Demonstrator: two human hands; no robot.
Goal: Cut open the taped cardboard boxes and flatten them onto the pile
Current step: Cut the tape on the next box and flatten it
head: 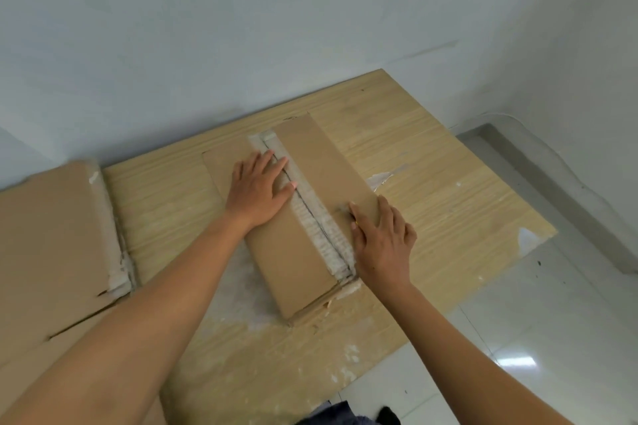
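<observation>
A flat brown cardboard box (300, 262) lies on a light wooden board (442, 190), with a strip of whitish tape (316, 214) and a dark slit running down its length. My left hand (260, 188) presses flat on the box left of the tape, fingertips on the seam. On the right flap beside the tape rests my right hand (383, 238), fingers spread and straight. No cutting tool shows in either hand. At the left lies a pile of flattened cardboard (51, 238) with torn tape along its right edge.
The board sits on a glossy white tiled floor (552, 338) and reaches a pale wall (276, 28) behind. Tape scraps and white residue (383, 179) mark the board. Dark clothing (341, 414) shows at the bottom edge.
</observation>
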